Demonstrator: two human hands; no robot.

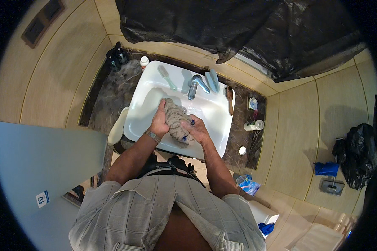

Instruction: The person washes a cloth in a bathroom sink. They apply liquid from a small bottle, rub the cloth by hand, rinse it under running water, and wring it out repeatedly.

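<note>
Both my hands grip a grey-brown cloth point(176, 122) twisted into a thick roll over the white sink point(215, 113). My left hand point(159, 121) clasps the cloth's left side, a watch on its wrist. On the right side my right hand point(197, 129) squeezes the lower end, with something small and blue by its fingers. The chrome tap point(195, 85) stands just behind the cloth.
A pale green brush point(166, 76), a teal comb point(212, 80) and a brown brush point(230, 99) lie on the sink rim. Bottles and jars point(254, 124) stand on the dark marble counter point(113, 90). A black plastic sheet point(238, 29) hangs above. At right are a black bag point(358, 154) and blue cloth.
</note>
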